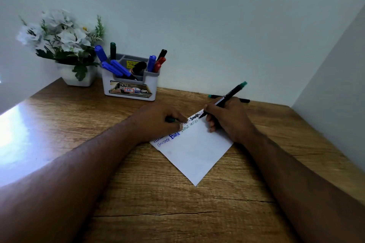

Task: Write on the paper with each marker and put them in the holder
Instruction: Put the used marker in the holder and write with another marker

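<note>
White sheet of paper (194, 153) lying angled on wooden surface (158, 193), handwriting along its far edge. Grey-and-white plastic holder (130, 86) against wall, stocked with blue, red, black markers. Right hand (227, 120) gripping black green-ended marker (223, 99), tip on paper. Left hand (158, 122) curled around dark green cap (170, 119), resting on paper.

Glossy wood-grain table (158, 193), matt white paper (197, 153), smooth plastic holder (129, 84).

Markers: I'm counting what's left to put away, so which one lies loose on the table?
The green-capped marker lying flat behind the right hand; the others stand in the holder or are held.
</note>
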{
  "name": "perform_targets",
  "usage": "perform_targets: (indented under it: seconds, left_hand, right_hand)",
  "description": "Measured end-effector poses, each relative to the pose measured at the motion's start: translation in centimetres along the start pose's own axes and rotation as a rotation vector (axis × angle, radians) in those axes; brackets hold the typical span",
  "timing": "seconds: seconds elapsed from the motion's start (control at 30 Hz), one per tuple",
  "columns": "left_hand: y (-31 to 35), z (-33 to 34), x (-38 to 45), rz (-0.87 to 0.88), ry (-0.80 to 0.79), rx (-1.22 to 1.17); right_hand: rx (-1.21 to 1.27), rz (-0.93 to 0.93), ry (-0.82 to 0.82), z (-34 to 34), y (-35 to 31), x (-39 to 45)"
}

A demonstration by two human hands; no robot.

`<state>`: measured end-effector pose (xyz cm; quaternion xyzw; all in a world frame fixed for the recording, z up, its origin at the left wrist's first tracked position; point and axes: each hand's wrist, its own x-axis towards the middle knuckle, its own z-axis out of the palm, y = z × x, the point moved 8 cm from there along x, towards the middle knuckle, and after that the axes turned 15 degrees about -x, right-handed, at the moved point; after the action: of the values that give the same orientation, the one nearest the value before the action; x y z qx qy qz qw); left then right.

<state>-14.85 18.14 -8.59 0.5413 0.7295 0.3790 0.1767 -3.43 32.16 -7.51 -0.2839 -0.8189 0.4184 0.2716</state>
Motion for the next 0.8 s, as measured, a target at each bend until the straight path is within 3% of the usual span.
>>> perform_targets:
  seconds: [0.07,0.13,0.2,0.3,0.7,0.8]
  left_hand:
    - [0.2,0.0,-0.1,-0.003,0.002,-0.051]
    - [0.5,-0.8,-0.4,-0.019,0.062,-0.276]
    - [0.5,-2.2,-0.7,-0.043,0.178,-0.521]
    - [0.2,-3.5,-1.0,-0.038,0.27,-0.704]
    - [1.6,-3.2,-1.6,0.02,0.21,-0.658]
    - [2.4,-2.1,-1.3,0.01,0.165,-0.829]
  right_hand:
    - [0.108,-0.054,0.071,-0.7,-0.6,-0.1]
    - [0.271,-0.08,0.082,-1.0,-1.3,-0.2]
    - [0.41,-0.088,0.007,-0.5,-2.2,-0.3]
    - [0.416,-0.127,-0.098,0.8,-3.6,-0.7]
    - [0.296,-0.161,-0.159,2.9,-4.4,-1.4]
    - [0.252,-0.176,-0.142,3.4,-4.9,-1.8]
